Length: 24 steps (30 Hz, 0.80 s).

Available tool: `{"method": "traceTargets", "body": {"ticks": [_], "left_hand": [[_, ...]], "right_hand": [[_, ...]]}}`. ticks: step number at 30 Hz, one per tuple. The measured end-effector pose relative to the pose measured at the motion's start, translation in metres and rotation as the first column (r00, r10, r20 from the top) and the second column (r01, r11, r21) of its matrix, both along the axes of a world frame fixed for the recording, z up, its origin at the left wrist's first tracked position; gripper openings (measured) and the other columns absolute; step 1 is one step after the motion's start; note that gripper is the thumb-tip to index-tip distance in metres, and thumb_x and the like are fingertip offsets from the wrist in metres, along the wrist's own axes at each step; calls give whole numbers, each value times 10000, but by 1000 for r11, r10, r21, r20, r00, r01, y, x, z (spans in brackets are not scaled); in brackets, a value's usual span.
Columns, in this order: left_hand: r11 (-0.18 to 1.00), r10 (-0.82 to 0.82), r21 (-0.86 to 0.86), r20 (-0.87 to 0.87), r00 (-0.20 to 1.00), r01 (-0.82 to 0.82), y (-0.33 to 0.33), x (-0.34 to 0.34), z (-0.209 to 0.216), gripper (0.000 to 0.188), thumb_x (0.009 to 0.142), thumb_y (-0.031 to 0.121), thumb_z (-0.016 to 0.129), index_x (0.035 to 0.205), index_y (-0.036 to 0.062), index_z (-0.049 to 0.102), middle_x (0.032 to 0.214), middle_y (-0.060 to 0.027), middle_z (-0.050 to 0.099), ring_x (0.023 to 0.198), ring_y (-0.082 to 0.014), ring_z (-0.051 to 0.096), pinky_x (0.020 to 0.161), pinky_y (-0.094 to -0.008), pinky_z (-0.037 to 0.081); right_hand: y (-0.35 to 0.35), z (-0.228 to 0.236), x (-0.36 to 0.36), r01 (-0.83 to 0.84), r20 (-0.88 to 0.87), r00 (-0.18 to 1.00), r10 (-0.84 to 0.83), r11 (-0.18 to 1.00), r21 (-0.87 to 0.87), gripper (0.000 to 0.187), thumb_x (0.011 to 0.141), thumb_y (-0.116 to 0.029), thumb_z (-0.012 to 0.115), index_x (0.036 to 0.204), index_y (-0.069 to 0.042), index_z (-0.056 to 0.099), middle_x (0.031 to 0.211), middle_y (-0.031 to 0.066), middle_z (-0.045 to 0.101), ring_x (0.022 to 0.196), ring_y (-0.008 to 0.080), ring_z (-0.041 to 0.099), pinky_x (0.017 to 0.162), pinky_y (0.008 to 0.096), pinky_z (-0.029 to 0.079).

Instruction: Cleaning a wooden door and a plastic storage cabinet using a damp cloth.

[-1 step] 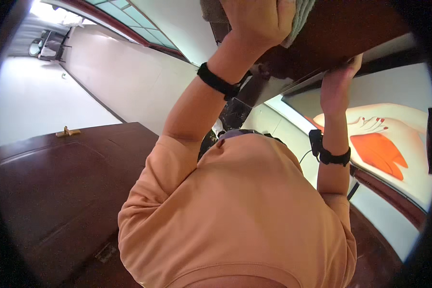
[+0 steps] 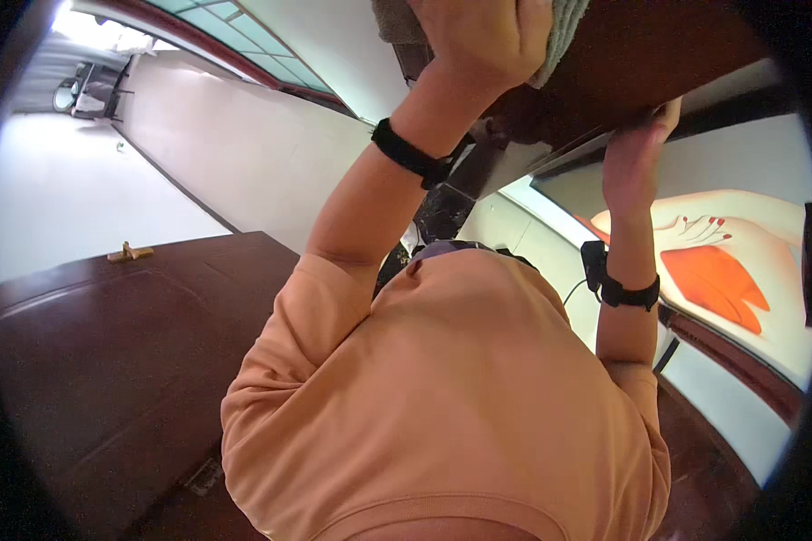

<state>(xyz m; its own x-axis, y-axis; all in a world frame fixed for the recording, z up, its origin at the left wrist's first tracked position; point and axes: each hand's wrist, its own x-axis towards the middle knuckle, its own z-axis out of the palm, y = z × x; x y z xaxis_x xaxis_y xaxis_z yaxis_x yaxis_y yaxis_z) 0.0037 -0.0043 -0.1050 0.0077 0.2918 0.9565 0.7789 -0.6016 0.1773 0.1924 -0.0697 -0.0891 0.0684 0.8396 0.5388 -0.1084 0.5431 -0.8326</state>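
Note:
My left hand (image 2: 483, 45) is closed on a grey cloth (image 2: 567, 32) at the top of the view. The cloth is against a glossy dark brown panel (image 2: 650, 59), and the picture's upper edge cuts off the fingers. To the right, my right hand (image 2: 636, 162) reaches up to the panel's lower edge and touches it. Most of its fingers are hidden there, so its grip cannot be made out. Black straps circle both of my forearms.
A second dark brown panel (image 2: 108, 361) with a brass-coloured handle (image 2: 130, 252) fills the lower left. A large picture (image 2: 722, 270) of a pale hand with red nails and an orange shape hangs at right. Pale floor (image 2: 90, 198) and a light wall (image 2: 235, 135) lie beyond.

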Motion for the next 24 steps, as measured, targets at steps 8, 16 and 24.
{"method": "traceTargets", "body": {"ticks": [8,16,24], "left_hand": [[1000,8,-8,-16,1000,-8,18,4,-145,599,895,410,373,1423,128,343,1476,-249,224,1356,-511,133,1051,-684,69],[951,-125,-299,-152,980,75,-17,30,-166,650,916,407,355,1480,119,206,1506,-264,120,1370,-526,33,1045,-688,-23],[978,169,176,-325,930,-116,-44,95,53,437,818,219,505,1218,63,586,1392,-239,384,1325,-524,221,1061,-659,104]], "right_hand": [[-6,-8,11,-41,-95,995,37,998,-43,802,915,-599,396,1498,-127,112,1532,62,192,1397,219,195,1141,399,134],[-40,-25,35,-27,-71,997,21,996,-87,580,995,-485,264,1352,-39,367,1397,126,399,1210,228,460,1053,383,322],[-95,-62,96,-6,-126,991,-36,948,-317,533,995,-458,296,1198,-10,503,1187,119,560,975,178,567,932,343,418]]}}
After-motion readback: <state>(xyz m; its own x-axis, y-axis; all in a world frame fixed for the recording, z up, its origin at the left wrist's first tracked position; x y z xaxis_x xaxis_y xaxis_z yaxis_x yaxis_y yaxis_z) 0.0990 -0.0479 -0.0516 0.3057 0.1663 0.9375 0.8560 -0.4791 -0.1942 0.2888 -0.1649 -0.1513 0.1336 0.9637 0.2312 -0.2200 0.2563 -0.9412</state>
